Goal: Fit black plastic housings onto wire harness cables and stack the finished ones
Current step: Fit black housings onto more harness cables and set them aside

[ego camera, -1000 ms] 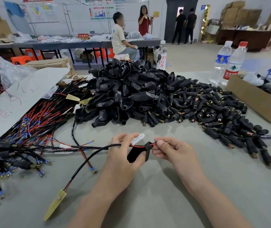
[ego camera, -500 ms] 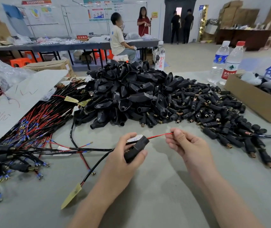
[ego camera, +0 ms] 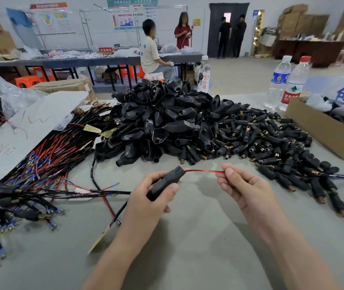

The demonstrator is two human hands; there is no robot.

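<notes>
- Black plastic housing (ego camera: pixel 166 182) was gripped in the left hand (ego camera: pixel 150 199), fingers and thumb curled round its body, above the near middle of the grey table (ego camera: pixel 198 258).
- A red wire (ego camera: pixel 204 171) was seen coming out of the housing's narrow far end. Its tip was pinched between thumb and forefinger of the right hand (ego camera: pixel 246 185), a little to the right.
- A second before, both hands had been held almost touching at the housing's mouth. Since then the right hand had been drawn off to the right, and a longer run of wire had been pulled through and stretched nearly taut.
- The black cable (ego camera: pixel 120 212) was trailed from the housing's near end down to the left, past a yellow tag (ego camera: pixel 100 239).
- From this it was judged that the threading was largely done. The housing had not yet been seated, nor the piece laid with the finished ones.
- Farther out, a heap of loose housings (ego camera: pixel 166 118) was piled at the far centre, and unfitted harness cables (ego camera: pixel 47 155) were spread to the left. What looked like finished pieces (ego camera: pixel 3 197) was gathered at the near left.
</notes>
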